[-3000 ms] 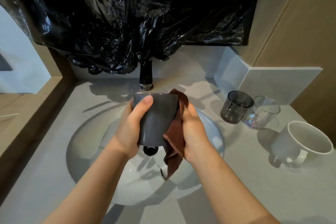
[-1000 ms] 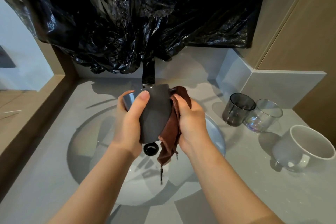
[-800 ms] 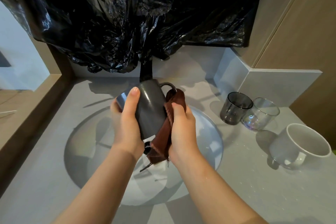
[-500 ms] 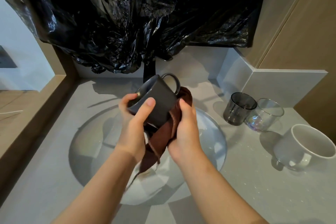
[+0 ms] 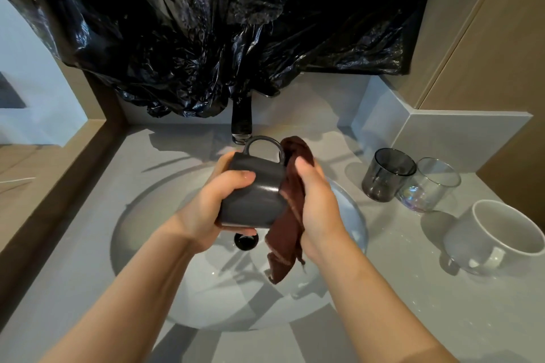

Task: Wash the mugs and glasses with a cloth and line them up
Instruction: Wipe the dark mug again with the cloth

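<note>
Here the left hand (image 5: 206,208) wraps the dark mug (image 5: 255,200) (handle away), the right hand (image 5: 320,206) clutching the cloth (image 5: 287,240).

Nothing in view carries any text, label, brand mark or number that can be read. The dark mug (image 5: 253,197) and the brown cloth (image 5: 290,233) over the sink show plain surfaces. So do the smoky glass (image 5: 386,177), the clear glass (image 5: 427,188) and the white mug (image 5: 495,236) at the right. The black plastic sheet (image 5: 221,23) at the far side shows only creases and glare.
</note>
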Tool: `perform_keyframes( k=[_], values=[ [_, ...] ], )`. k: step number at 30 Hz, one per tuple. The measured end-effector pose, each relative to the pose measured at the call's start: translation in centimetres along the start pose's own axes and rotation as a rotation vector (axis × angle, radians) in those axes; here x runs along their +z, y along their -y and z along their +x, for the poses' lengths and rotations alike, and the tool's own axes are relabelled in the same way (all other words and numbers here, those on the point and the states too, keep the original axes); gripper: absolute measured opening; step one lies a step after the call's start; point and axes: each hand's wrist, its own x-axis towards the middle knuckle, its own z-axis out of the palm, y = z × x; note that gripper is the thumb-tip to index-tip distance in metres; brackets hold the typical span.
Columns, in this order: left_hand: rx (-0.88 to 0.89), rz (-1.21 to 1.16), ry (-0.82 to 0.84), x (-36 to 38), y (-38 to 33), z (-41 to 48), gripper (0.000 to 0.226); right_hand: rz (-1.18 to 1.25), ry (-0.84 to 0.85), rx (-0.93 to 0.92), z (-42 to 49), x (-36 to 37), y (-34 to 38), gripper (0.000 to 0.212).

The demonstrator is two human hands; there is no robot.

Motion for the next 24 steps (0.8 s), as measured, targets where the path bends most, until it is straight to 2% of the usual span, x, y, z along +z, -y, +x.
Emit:
perform_keyframes(
  k=[3,5,8,10,12,15,19,21,24],
  values=[
    [0.063,-0.042,0.028,0.2,0.2,-0.1,0.05,0.086,-0.06,0.284,1.2,-0.2,0.5,0.057],
    [0.071,-0.059,-0.022,0.9,0.3,-0.1,0.045,0.121,-0.106,0.32,1.6,0.0,0.3,0.07],
    [-0.016,-0.163,-0.181,1.5,1.0,0.0,0.038,0.092,-0.066,0.271,0.5,0.3,-0.4,0.046],
    [-0.084,-0.209,-0.246,1.4,1.4,-0.2,0.033,-0.079,-0.01,0.109,-0.4,0.3,-1.0,0.026],
    [-0.132,-0.214,-0.253,0.9,1.7,-0.5,0.042,-0.209,0.001,-0.034,-0.8,0.3,-1.1,0.021],
    [-0.123,-0.176,-0.158,0.5,1.7,-1.2,0.062,-0.207,0.012,-0.051,-0.3,0.5,0.2,0.022],
    [-0.011,-0.121,-0.092,1.0,1.5,-1.0,0.076,-0.049,-0.03,-0.025,1.0,0.2,2.8,0.041],
    [0.028,-0.132,-0.125,1.4,1.3,-0.7,0.071,-0.059,-0.063,0.006,1.3,0.6,2.7,0.043],
    [0.046,-0.146,-0.183,1.9,1.3,-0.6,0.05,-0.08,-0.116,0.081,0.8,1.0,1.2,0.041]
  ],
)
